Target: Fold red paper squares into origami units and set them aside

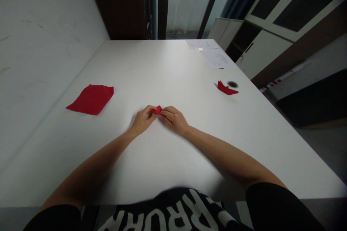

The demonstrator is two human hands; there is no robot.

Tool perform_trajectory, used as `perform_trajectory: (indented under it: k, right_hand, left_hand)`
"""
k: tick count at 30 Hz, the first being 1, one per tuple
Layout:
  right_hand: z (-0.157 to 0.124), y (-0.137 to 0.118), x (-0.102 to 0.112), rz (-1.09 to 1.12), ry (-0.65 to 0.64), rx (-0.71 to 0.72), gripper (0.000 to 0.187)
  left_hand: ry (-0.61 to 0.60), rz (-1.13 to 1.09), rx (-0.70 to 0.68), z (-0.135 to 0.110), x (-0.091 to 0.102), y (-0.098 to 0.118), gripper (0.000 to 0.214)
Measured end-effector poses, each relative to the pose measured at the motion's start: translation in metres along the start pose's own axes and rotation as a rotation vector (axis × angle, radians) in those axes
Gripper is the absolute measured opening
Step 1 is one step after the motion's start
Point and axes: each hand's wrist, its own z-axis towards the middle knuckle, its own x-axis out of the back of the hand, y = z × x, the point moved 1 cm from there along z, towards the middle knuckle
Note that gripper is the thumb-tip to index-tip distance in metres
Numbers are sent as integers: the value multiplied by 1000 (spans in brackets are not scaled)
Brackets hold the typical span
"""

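Note:
Between my two hands is a small folded piece of red paper [158, 108], a pointed part of it sticking up in the middle. My left hand [143, 118] pinches its left end between thumb and fingers. On the other end, my right hand [175, 118] is closed with its fingertips on the paper. Much of the folded paper is hidden behind my fingers. Off to the left lies a flat red paper sheet [93, 99] with creased edges. A folded red paper boat shape [226, 89] rests on the right side of the table.
The white table [162, 68] meets a wall on the left. Near its right edge is a round cable hole [232, 84], just beyond the folded paper shape. Printed sheets [215, 57] lie at the far right corner. A white cabinet [262, 52] stands past the right edge.

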Motion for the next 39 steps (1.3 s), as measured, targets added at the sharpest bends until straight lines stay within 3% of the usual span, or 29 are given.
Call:
perform_trajectory:
  k: [10, 23, 33, 39]
  right_hand:
    - [0, 16, 2, -45, -109, -80, 15]
    - [2, 21, -4, -103, -96, -290, 13]
    - [4, 14, -4, -231, -116, -217, 17]
    - [5, 16, 3, -181, -172, -130, 16]
  left_hand:
    - [-45, 455, -172, 1, 8, -6, 11]
    - [-55, 512, -15, 1, 6, -6, 20]
    - [-79, 633, -167, -2, 3, -7, 28]
    - [-146, 676, -234, -3, 5, -1, 28]
